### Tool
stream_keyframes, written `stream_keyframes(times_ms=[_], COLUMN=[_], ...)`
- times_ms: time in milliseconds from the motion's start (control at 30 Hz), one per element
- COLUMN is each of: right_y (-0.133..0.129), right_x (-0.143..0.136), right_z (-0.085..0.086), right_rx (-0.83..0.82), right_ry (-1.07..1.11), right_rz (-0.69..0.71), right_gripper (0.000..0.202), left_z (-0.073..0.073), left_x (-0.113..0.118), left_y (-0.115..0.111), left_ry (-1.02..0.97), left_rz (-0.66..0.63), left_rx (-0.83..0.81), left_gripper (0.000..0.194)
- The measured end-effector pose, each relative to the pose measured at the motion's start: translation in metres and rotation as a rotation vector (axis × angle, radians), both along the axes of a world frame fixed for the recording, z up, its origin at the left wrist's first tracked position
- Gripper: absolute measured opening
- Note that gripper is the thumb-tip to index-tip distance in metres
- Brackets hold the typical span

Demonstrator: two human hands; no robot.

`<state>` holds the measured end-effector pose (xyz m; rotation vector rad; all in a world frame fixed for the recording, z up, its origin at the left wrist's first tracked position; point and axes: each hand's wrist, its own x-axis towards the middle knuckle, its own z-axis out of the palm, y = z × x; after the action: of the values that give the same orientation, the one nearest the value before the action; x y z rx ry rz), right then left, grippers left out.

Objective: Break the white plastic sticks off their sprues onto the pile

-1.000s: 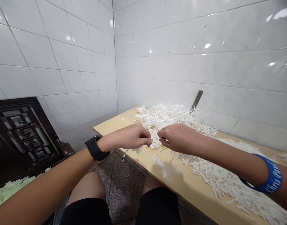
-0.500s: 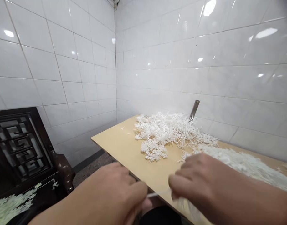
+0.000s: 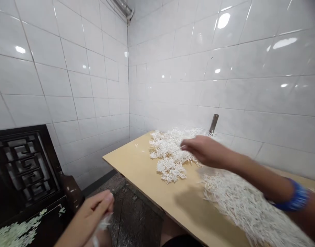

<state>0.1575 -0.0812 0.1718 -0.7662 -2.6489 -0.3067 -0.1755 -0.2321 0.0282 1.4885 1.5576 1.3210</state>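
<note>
My left hand (image 3: 92,212) is off the table's near edge at lower left, fingers closed. A blurred white piece (image 3: 104,222) shows under its fingers; its kind is unclear. Over the back pile of white branching plastic-looking pieces (image 3: 170,168) reaches my right hand (image 3: 198,149), pinching a thin white stem (image 3: 176,150) that points left. Whether the stem is joined to the pile cannot be made out. Beneath my right forearm lies a second heap of white slender pieces (image 3: 245,202).
The tan tabletop (image 3: 136,168) stands against a white tiled wall (image 3: 172,96). A flat metal strip (image 3: 213,123) sticks up behind the pile. At left is a dark carved wooden chair (image 3: 51,164) with pale green-white flower-like pieces (image 3: 18,231) on it.
My hands were close together at the near edge, a thin white piece between them. Now they are apart: the left moved left and off the table, the right reached forward over the pile.
</note>
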Motion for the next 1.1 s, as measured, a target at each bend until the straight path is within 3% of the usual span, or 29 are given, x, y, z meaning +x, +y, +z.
stream_keyframes(times_ms=[100, 167, 300, 400, 500, 567, 633, 733, 833, 900, 1100], right_y=[0.031, 0.05, 0.071, 0.053, 0.015, -0.008, -0.022, -0.027, -0.023, -0.019, -0.011], right_x=[-0.074, -0.113, -0.145, -0.13, -0.094, -0.066, -0.04, -0.009, 0.012, 0.02, 0.026], right_z=[-0.012, -0.025, -0.059, -0.087, -0.112, -0.128, -0.143, -0.163, -0.175, -0.182, -0.212], right_rx=[-0.091, -0.109, -0.11, -0.168, -0.385, -0.6, -0.806, -1.183, -1.557, -1.621, -1.433], right_ry=[-0.015, -0.023, -0.095, 0.09, 0.309, 0.401, 0.53, 0.834, 1.049, 1.139, 1.335], right_rz=[0.093, 0.099, 0.075, 0.088, 0.131, 0.128, 0.033, -0.146, -0.138, -0.088, -0.072], right_gripper=[0.026, 0.03, 0.057, 0.044, 0.029, 0.028, 0.037, 0.054, 0.052, 0.044, 0.041], left_z=[-0.023, -0.033, -0.038, -0.036, -0.035, -0.037, -0.039, -0.046, -0.054, -0.061, -0.082], left_x=[0.03, 0.048, 0.07, 0.08, 0.094, 0.107, 0.124, 0.152, 0.176, 0.185, 0.19], left_y=[0.017, 0.028, 0.043, 0.049, 0.058, 0.07, 0.085, 0.108, 0.123, 0.129, 0.139], left_ry=[-0.331, -0.552, -0.843, -0.921, -0.904, -0.845, -0.746, -0.567, -0.439, -0.376, -0.464], left_rz=[-0.043, -0.033, -0.007, 0.006, -0.062, -0.134, -0.209, -0.358, -0.513, -0.54, -0.477], left_rx=[-0.11, -0.092, -0.033, -0.006, 0.011, 0.028, 0.06, 0.132, 0.198, 0.207, -0.046], left_gripper=[0.049, 0.044, 0.043, 0.044, 0.042, 0.039, 0.036, 0.035, 0.036, 0.035, 0.058])
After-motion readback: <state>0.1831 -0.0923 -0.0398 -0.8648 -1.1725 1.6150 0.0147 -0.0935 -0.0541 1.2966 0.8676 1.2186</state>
